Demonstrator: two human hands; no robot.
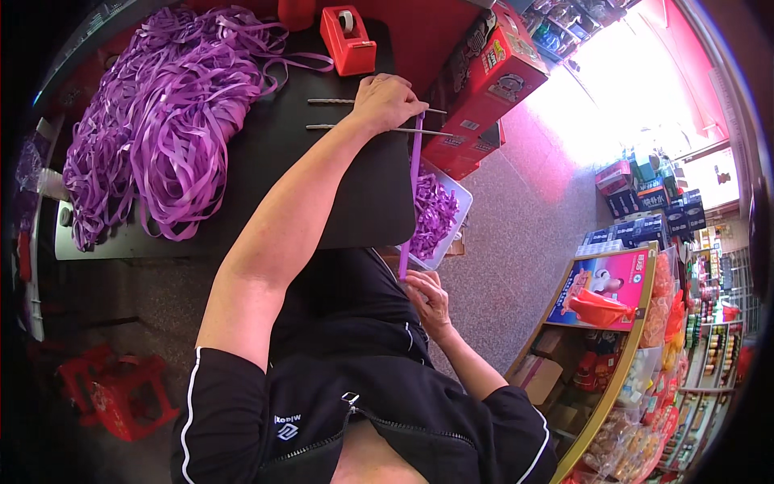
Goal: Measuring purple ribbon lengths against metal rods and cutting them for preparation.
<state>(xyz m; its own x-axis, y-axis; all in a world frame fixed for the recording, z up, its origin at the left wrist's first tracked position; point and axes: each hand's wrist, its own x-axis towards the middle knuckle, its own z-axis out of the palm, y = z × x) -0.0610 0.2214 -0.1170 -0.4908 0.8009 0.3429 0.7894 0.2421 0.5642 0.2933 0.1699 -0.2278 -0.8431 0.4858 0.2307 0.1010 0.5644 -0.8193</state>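
Note:
A purple ribbon (pixel 416 153) runs taut past the right edge of the black tabletop. My left hand (pixel 385 102) is closed on its far end, fingers bent, above two thin metal rods (pixel 322 127) that lie side by side across the table. Its palm hides the middle of the rods. Lower down, beside my lap, my right hand (pixel 430 302) pinches the ribbon's near end between thumb and fingers. Under the ribbon stands a pale plastic bin (pixel 466 202) holding short folded purple ribbon pieces (pixel 435 211).
A large heap of purple ribbon (pixel 181 121) covers the left of the black table (pixel 363 210). Beyond my left hand sits a red tape dispenser (pixel 348 44). Red cartons (pixel 484 89) stand off the table's right side. A red stool (pixel 129 395) and stocked shelves (pixel 709 355) are farther off.

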